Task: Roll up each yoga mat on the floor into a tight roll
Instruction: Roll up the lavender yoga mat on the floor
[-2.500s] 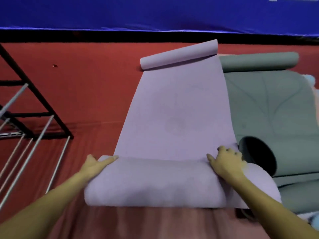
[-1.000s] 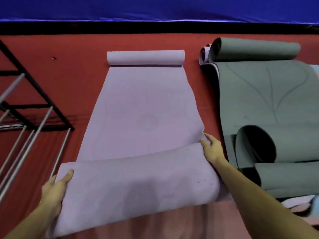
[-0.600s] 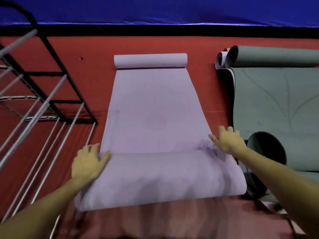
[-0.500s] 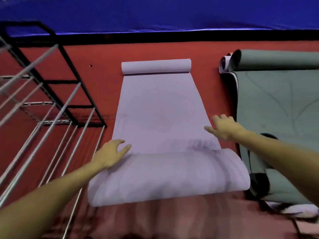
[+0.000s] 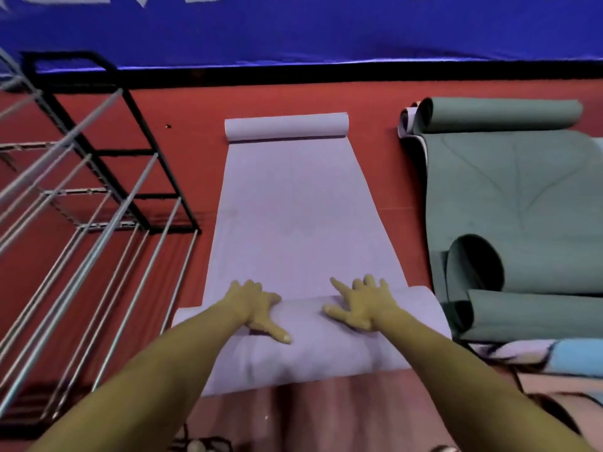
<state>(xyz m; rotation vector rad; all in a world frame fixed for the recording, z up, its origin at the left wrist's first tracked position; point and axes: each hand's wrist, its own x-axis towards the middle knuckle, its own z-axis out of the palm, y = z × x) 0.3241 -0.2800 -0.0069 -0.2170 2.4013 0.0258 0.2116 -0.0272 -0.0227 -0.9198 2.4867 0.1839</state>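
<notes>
A lilac yoga mat [image 5: 293,216] lies lengthwise on the red floor, its far end curled into a small roll and its near end folded over into a wide, loose roll. My left hand [image 5: 254,305] rests flat on top of that near roll, fingers spread, thumb pointing right. My right hand [image 5: 362,305] presses flat on the roll beside it, fingers spread over the fold's far edge. A green yoga mat [image 5: 509,197] lies to the right, curled at both ends and loosely bunched near me.
A black and silver metal rack [image 5: 98,203] stands on the floor at the left, close to the lilac mat's edge. A blue wall padding [image 5: 293,31] runs along the back. A light patterned cloth [image 5: 535,350] lies at the right, near the green mat.
Both hands moved inward from the mat's side edges to the middle of the near roll and now press flat on it. The rolled part sits a little farther along the mat.
</notes>
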